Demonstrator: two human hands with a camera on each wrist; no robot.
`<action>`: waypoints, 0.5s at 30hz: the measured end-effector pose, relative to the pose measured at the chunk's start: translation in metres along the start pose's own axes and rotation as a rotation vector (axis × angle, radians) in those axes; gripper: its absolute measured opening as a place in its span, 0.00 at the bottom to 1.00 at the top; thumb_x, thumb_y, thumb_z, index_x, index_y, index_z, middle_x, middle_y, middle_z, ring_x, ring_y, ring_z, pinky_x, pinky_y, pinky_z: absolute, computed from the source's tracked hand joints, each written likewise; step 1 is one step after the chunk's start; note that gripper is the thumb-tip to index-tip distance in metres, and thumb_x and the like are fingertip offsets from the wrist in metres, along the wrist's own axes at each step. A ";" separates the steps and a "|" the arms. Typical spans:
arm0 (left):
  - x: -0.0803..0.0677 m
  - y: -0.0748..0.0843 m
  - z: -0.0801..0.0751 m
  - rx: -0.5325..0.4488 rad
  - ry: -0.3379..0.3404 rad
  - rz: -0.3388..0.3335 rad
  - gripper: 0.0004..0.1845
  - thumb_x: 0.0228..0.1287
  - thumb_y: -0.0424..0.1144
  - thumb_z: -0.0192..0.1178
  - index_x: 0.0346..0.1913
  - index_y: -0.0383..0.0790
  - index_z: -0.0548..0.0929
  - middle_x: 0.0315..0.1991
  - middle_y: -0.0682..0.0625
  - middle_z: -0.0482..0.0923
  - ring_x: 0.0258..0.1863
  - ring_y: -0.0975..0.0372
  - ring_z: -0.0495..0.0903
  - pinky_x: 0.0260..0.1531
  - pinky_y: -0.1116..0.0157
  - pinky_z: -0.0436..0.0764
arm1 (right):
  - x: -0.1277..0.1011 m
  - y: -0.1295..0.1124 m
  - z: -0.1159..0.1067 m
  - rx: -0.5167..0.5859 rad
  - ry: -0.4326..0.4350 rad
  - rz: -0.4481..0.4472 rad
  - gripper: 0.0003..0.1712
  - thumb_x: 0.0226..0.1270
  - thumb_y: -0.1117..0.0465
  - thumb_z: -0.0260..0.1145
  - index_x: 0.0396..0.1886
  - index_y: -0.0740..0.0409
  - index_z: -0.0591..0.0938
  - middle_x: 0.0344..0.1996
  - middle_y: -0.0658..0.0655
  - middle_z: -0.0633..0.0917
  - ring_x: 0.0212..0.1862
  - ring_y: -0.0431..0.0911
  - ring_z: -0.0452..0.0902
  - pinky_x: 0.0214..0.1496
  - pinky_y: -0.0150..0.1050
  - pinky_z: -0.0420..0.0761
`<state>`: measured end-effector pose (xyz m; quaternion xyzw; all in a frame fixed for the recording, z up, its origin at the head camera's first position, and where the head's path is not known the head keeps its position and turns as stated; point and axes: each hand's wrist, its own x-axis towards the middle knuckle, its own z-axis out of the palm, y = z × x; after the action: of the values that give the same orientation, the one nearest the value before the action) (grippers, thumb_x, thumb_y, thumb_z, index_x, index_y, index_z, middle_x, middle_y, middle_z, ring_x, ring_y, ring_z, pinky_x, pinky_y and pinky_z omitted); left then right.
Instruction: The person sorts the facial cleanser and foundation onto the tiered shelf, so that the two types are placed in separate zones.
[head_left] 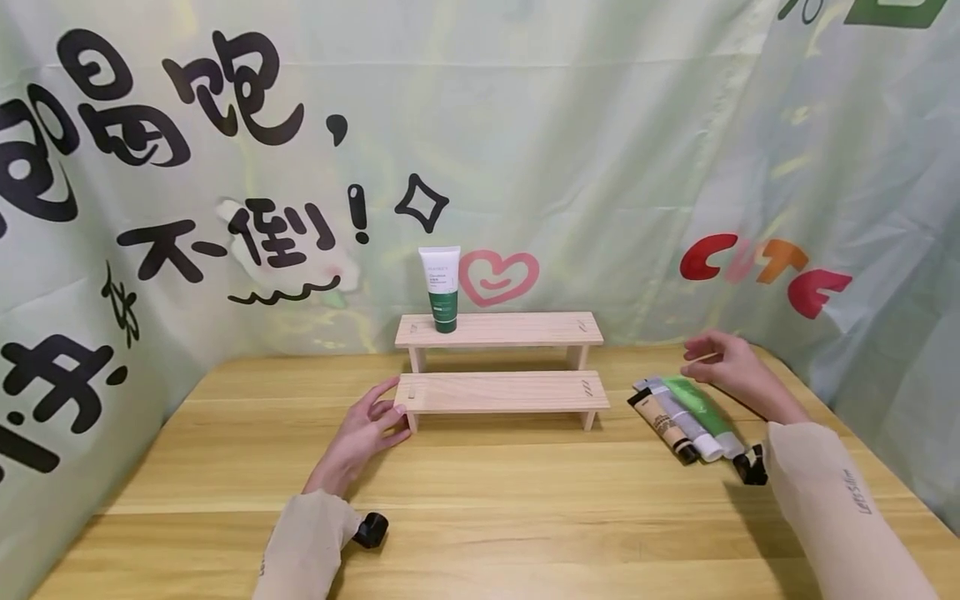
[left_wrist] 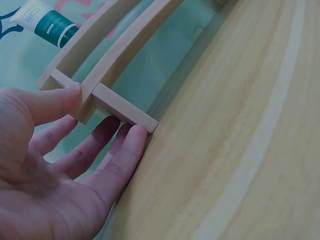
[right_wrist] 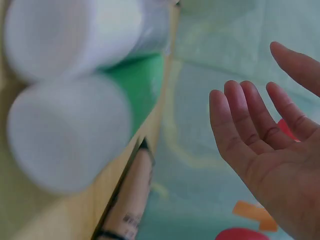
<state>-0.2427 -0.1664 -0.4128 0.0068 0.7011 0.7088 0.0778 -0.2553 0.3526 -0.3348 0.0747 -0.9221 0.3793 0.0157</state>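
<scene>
A two-step rack point(head_left: 501, 392) of pale bare wood stood at the back of the table point(head_left: 480, 517), its lower step in front and its upper step behind and above. The left hand point(head_left: 365, 433) lay at the rack's left end with fingers point(left_wrist: 117, 160) straight and spread, their tips touching the lower step's leg and the thumb against the step's end; it gripped nothing. On the rack's upper step, near its left end, a white and dark green tube point(head_left: 441, 287) stood upright on its cap. Right of the rack, three tubes point(head_left: 686, 417) lay side by side on the table, touching: a beige one with a black cap, a grey one and a green one. The right hand point(head_left: 723, 360) hovered just above their far ends, fingers apart and relaxed, holding nothing.
</scene>
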 end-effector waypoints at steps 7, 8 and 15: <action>0.000 0.002 0.000 0.007 -0.004 0.004 0.30 0.79 0.27 0.48 0.80 0.41 0.58 0.59 0.34 0.71 0.52 0.49 0.78 0.53 0.56 0.83 | -0.008 0.018 -0.005 0.020 -0.016 0.030 0.26 0.71 0.68 0.66 0.59 0.83 0.69 0.50 0.79 0.76 0.43 0.50 0.79 0.39 0.37 0.86; 0.000 0.002 0.000 0.006 -0.003 0.003 0.30 0.79 0.27 0.48 0.80 0.41 0.58 0.59 0.34 0.71 0.52 0.49 0.78 0.53 0.56 0.83 | -0.008 0.020 -0.005 0.023 -0.021 0.039 0.26 0.70 0.68 0.66 0.59 0.84 0.68 0.50 0.78 0.77 0.42 0.48 0.79 0.38 0.37 0.86; -0.001 0.002 0.000 0.016 -0.002 0.001 0.30 0.79 0.27 0.48 0.80 0.40 0.58 0.60 0.33 0.71 0.53 0.49 0.77 0.53 0.55 0.83 | -0.011 0.036 -0.003 0.020 -0.069 0.070 0.25 0.68 0.71 0.65 0.57 0.85 0.69 0.47 0.74 0.79 0.42 0.47 0.77 0.37 0.35 0.84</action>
<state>-0.2422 -0.1668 -0.4110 0.0084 0.7067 0.7032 0.0778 -0.2500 0.3813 -0.3582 0.0558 -0.9203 0.3861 -0.0301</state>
